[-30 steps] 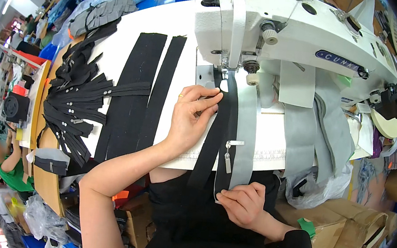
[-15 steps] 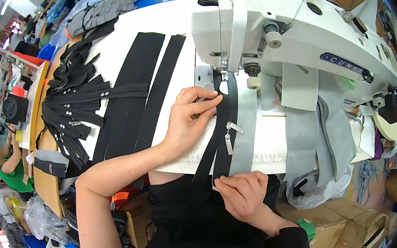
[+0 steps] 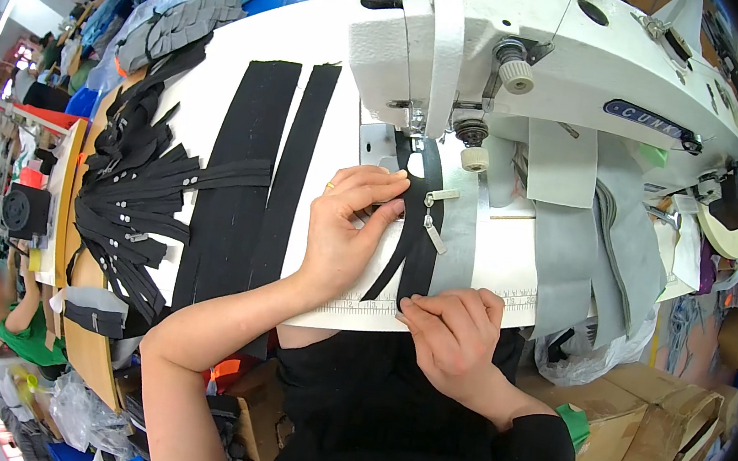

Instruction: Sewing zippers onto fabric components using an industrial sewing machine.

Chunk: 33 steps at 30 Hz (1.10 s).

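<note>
A black zipper (image 3: pixel 419 269) with silver pulls lies along a grey fabric strip (image 3: pixel 454 264), its far end under the presser foot of a white sewing machine (image 3: pixel 555 69). My left hand (image 3: pixel 353 229) is closed just in front of the foot, thumb and fingertips pinching the zipper's left edge. At the near end, my right hand (image 3: pixel 455 338) pinches the zipper between thumb and fingers, close to the table's front edge. Between the hands, the left tape splays away from the rest.
Left of my hands lie two wide black strips (image 3: pixel 241 187) and a heap of black zippers (image 3: pixel 129 192). Grey fabric pieces (image 3: pixel 558 263) hang over the front right edge. A cardboard box (image 3: pixel 622 418) stands below, and a person in green sits far left.
The zipper and grey strip have slid away from me, further under the foot. My right hand has travelled forward with the near end; my left hand has barely shifted.
</note>
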Tool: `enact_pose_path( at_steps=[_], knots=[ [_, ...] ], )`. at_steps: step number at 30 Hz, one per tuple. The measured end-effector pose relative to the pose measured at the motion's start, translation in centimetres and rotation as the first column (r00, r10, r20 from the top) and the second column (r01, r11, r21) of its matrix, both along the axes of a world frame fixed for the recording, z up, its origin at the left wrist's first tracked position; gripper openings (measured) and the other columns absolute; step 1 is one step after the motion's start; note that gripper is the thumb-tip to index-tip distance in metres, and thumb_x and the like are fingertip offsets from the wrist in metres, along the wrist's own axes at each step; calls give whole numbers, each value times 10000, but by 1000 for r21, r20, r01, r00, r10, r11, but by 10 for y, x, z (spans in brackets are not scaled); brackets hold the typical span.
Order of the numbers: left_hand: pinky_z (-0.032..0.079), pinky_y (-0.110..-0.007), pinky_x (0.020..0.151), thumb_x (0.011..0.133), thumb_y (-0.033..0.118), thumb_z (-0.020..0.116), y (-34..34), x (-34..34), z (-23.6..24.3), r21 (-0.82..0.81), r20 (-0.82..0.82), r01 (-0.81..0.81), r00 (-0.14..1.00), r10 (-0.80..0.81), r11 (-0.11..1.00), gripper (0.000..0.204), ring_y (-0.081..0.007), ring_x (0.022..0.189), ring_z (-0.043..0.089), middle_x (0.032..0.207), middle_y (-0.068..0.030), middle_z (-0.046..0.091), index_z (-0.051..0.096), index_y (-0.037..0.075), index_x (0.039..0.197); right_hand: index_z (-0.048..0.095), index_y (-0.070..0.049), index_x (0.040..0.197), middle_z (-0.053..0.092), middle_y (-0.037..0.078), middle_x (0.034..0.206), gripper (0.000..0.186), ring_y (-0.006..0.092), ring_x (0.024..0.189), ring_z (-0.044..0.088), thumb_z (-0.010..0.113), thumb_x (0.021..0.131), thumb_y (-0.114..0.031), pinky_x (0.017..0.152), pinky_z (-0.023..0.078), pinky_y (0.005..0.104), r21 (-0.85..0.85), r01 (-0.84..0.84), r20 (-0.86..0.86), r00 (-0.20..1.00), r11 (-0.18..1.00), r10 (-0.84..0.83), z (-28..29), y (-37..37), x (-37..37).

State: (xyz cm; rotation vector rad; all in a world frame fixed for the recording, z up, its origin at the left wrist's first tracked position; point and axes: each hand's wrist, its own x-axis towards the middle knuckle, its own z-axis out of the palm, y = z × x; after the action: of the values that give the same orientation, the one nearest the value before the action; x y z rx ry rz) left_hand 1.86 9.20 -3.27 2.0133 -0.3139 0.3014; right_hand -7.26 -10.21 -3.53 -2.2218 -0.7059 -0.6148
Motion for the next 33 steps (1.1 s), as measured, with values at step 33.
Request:
enact_pose_path(
  at_steps=[33],
  knots=[
    [555, -298, 944, 864, -113, 701, 2, 9, 0, -55, -97, 65, 993, -71, 996, 359, -227, 1243, 633, 1256, -104, 666, 796, 54, 1168, 762, -105, 957, 664, -22, 924, 163, 191, 897, 612, 796, 798, -84, 870, 402, 377, -30, 33, -117, 992, 999, -36, 11, -5, 62]
  ],
)
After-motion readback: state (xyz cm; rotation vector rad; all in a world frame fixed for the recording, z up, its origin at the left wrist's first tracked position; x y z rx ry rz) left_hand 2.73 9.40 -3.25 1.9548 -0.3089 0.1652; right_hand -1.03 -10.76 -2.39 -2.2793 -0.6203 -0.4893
